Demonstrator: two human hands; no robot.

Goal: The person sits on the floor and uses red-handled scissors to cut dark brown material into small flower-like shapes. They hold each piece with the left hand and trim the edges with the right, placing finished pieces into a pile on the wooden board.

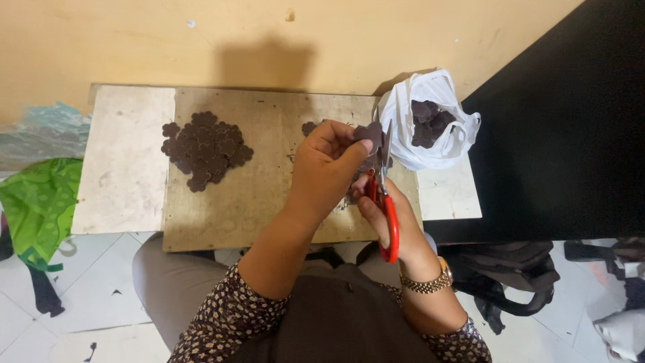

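Over the wooden board (269, 188), a brown flower-shaped piece (369, 133) is pinched by the left hand (329, 168); red-handled scissors (386, 208) are gripped by the right hand (386, 215). Piece should be turned, blades kept steady.

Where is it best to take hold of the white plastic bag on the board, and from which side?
Grip the white plastic bag at its loose rim, coming from above: the mouth gapes upward, the dark brown pieces sit low inside, and the thin rim bunches easily between fingers.
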